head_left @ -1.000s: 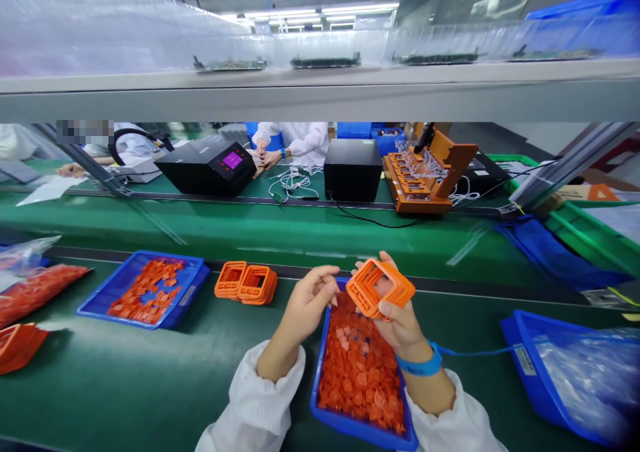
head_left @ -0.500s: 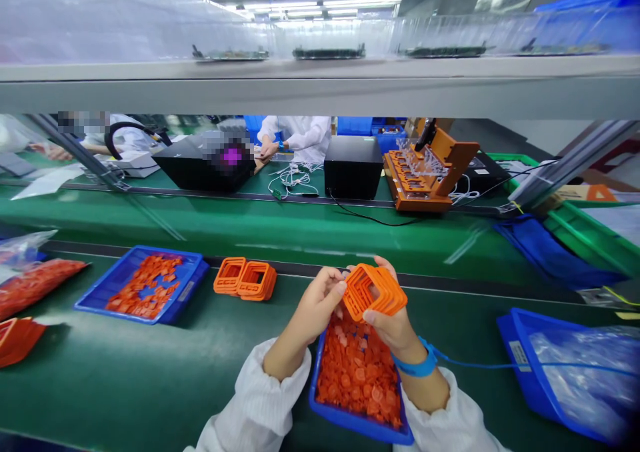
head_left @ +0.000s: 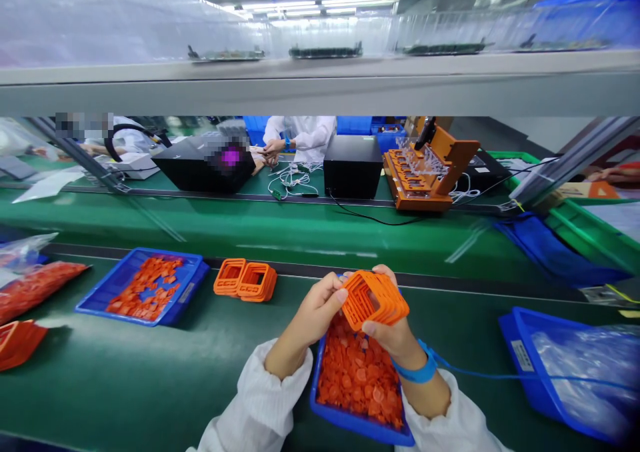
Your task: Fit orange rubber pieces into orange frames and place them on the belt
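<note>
A stack of orange square plastic frames [head_left: 395,307] is held up at mid-view, tilted, its openings lined up. My right hand [head_left: 397,339] grips the stack from below and behind, thumb on its lower edge. With thumb and fingers closed, my left hand [head_left: 320,309] pinches the stack's left edge; its fingertips are partly hidden. Directly below both hands sits a blue tray [head_left: 361,427] heaped with small orange plastic pieces [head_left: 357,379]. More orange frames [head_left: 256,283] stand in two short stacks on the green work surface, left of my hands.
Another blue tray [head_left: 93,299] with scattered orange pieces lies at left, near a bag of orange parts [head_left: 43,285] and further frames [head_left: 20,345]. At right, a blue bin [head_left: 525,379] holds clear plastic bags. A blue wrist cord [head_left: 480,374] runs rightward. Co-workers sit across the bench.
The held frame stack has dropped slightly and turned a little, with more of its layers fanned at the front. Both hands keep their hold. Across the bench, a co-worker's hands have shifted.
</note>
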`<state>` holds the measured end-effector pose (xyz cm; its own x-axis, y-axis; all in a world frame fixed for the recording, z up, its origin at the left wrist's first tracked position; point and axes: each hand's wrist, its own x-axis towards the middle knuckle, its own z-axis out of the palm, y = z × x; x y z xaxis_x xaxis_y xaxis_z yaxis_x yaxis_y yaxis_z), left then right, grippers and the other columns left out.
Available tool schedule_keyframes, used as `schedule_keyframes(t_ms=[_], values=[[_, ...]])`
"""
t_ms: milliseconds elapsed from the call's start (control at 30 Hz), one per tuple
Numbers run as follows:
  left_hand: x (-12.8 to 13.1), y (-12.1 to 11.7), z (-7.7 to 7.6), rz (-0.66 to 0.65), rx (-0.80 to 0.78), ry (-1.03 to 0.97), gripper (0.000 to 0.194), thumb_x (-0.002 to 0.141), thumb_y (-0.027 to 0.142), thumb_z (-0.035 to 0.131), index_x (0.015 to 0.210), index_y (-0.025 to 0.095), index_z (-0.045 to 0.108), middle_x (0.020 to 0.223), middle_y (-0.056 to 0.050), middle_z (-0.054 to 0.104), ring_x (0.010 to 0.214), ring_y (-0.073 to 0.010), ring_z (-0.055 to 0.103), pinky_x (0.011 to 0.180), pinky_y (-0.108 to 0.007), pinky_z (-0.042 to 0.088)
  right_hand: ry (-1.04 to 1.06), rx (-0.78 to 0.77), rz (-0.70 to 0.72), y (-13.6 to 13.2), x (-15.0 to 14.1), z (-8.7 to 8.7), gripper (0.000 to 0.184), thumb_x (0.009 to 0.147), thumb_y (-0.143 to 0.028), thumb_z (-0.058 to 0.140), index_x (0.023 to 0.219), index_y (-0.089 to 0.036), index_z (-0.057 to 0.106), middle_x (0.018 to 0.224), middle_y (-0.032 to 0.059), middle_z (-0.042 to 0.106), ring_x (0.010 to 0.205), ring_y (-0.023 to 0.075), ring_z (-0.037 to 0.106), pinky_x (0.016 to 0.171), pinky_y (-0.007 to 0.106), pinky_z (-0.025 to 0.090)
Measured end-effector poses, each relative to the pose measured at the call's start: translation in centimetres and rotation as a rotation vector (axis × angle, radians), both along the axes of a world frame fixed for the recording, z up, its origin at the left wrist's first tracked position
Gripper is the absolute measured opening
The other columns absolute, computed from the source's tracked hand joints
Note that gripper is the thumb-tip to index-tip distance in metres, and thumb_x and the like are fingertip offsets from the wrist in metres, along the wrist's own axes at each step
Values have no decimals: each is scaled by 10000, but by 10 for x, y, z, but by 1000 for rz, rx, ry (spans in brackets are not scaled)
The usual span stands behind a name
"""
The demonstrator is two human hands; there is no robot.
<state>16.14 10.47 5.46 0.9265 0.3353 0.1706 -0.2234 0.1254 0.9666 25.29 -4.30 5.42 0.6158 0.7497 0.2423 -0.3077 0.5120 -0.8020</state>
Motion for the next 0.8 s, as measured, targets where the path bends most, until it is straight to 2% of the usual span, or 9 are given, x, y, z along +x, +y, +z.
schedule_keyframes(t_ms=[167,233,300,367,400,500,633,733,800], values=[[-3,-2,3,7,-9,-30,483,1011,609,670,862,169,538,844,-17,582,778,-139,521,765,-262,440,38,47,-12,1,-7,5,914,726,-288,1000,1413,-342,399,1378,122,704,1276,337,704,1102,528,565],[-7,-6,8,17,10,-59,498,981,661,686,1018,170,605,964,-63,663,861,-173,605,824,-293,487,70,94,-63,2,-10,8,903,740,-320,1006,1415,-371,408,1390,100,698,1303,325,690,1128,540,551],[-11,-12,13,29,44,-88,688,842,686,833,1260,195,595,1187,-126,699,1049,-249,670,943,-353,521,105,129,-126,3,-12,11,902,734,-376,1019,1413,-399,427,1385,85,695,1319,321,677,1140,551,545],[-15,-18,16,65,128,-78,888,713,601,967,1398,227,545,1368,-161,663,1226,-317,652,1068,-412,503,132,124,-167,4,-14,13,951,690,-430,1043,1422,-415,438,1377,88,688,1325,337,664,1140,576,541],[-17,-21,17,92,180,-61,892,702,545,990,1411,236,545,1401,-161,651,1261,-328,640,1099,-426,490,145,116,-172,4,-15,13,990,666,-449,1053,1438,-421,433,1384,94,680,1330,350,656,1140,597,537],[-19,-25,20,191,293,-46,736,758,457,964,1355,236,595,1320,-131,665,1165,-298,660,1034,-409,513,182,113,-151,5,-17,13,1068,643,-456,1061,1487,-443,408,1418,97,650,1340,369,644,1138,632,533],[-21,-21,26,300,386,-136,642,719,384,959,1248,221,635,1143,-86,627,1007,-253,632,887,-354,522,176,122,-166,5,-16,15,987,658,-499,1049,1453,-437,468,1382,85,665,1278,361,672,1109,620,558],[-24,-17,33,346,454,-173,585,726,275,910,1231,232,617,1099,-61,608,985,-233,619,862,-329,508,157,117,-225,1,-8,21,931,647,-500,1050,1416,-446,527,1363,71,667,1225,344,680,1067,612,586],[-27,-14,39,364,500,-189,581,716,234,892,1226,235,613,1091,-52,609,969,-221,612,852,-317,500,152,117,-259,-3,0,26,910,642,-501,1050,1407,-475,558,1406,48,644,1283,328,645,1084,602,578]])
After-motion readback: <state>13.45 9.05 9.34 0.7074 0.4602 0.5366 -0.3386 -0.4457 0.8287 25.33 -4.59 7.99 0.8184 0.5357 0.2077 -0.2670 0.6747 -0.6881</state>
